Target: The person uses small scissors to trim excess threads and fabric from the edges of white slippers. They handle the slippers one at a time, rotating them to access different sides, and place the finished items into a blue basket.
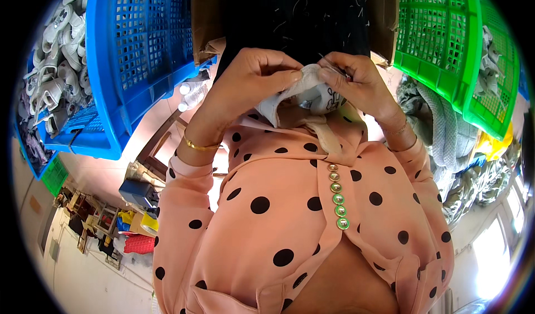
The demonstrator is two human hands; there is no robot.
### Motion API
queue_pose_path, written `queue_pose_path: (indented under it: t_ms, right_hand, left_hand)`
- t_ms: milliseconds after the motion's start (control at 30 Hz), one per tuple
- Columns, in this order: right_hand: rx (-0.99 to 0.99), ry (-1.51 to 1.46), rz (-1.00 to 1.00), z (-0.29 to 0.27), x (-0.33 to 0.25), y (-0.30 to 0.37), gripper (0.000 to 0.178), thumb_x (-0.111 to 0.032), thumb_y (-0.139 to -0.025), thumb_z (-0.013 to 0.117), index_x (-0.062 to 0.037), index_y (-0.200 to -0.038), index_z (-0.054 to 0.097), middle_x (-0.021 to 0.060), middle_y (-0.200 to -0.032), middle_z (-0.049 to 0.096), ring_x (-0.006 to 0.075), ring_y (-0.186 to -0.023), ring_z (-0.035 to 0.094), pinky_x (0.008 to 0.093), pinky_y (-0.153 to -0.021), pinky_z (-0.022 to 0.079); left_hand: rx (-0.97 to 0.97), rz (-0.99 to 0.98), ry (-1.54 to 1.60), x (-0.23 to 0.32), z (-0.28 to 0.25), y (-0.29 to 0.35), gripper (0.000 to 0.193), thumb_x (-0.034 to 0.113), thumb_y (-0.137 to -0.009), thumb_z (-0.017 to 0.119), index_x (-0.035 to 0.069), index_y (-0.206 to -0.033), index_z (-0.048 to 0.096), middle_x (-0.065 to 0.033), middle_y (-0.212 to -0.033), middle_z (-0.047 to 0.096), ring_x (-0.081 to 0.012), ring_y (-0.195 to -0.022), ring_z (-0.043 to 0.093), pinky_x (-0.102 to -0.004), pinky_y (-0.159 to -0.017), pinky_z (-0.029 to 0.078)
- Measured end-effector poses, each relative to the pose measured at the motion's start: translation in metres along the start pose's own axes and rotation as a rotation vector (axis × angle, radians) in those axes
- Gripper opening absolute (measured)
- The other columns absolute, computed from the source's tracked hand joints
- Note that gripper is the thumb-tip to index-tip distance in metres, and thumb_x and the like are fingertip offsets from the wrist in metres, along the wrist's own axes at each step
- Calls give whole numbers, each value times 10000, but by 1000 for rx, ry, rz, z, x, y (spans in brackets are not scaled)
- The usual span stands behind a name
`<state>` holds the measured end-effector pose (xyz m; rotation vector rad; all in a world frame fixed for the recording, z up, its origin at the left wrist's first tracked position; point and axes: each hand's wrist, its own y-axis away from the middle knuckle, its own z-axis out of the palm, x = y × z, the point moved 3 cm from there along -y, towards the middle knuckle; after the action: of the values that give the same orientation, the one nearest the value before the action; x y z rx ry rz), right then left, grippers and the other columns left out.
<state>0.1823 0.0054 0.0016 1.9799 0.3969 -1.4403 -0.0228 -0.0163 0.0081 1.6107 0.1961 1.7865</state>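
A white shoe upper (310, 81) with dark printed marks on its side is held up between my two hands, close to my body. My left hand (253, 82) pinches its top edge between thumb and fingers. On the other side, my right hand (361, 81) grips the same edge, with the thumb pressed on the fabric. A thin dark thing shows by the right fingers; its kind I cannot make out. A pale tongue-like strip (326, 138) hangs below the upper against the polka-dot shirt.
At the left stands a blue plastic crate (142, 52), beside a heap of white shoe uppers (58, 54). A green crate (437, 40) stands at the right, above grey fabric pieces (437, 127). Ahead, dark cloth (295, 18) with loose thread ends lies between cardboard sides (382, 18).
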Motion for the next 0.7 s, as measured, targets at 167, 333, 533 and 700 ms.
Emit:
queue_pose_path:
  t_ms: [167, 333, 533, 700]
  right_hand:
    - [219, 443, -250, -11, -13, 5, 387, -397, -888, 681, -21, -915, 593, 75, -687, 606, 196, -568, 595, 279, -536, 460]
    - [276, 885, -387, -12, -16, 16, 437, -524, -823, 662, -109, -778, 533, 27, -553, 534, 194, -493, 576, 309, -431, 429]
    - [296, 977, -391, -6, -17, 14, 423, -501, -828, 669, -106, -751, 539, 18, -524, 483, 194, -460, 525, 328, -410, 391]
    - [293, 935, -362, -4, -15, 12, 418, -498, -847, 648, -108, -743, 541, 26, -524, 490, 201, -467, 539, 326, -408, 393]
  left_hand:
    - [34, -73, 108, -10, 0, -5, 257, 184, -845, 715, -6, -1017, 733, -68, -818, 702, -90, -726, 630, -211, -679, 505]
    - [89, -133, 187, -15, -3, -1, 263, 207, -834, 730, 7, -1006, 740, -64, -814, 700, -99, -715, 631, -209, -675, 504]
    - [80, -122, 263, -17, -2, -1, 261, 201, -836, 724, 4, -1007, 736, -69, -829, 703, -106, -732, 645, -219, -694, 519]
    - [97, -128, 246, -16, -2, 0, 271, 206, -836, 720, 2, -1014, 732, -77, -839, 705, -112, -740, 655, -220, -707, 529]
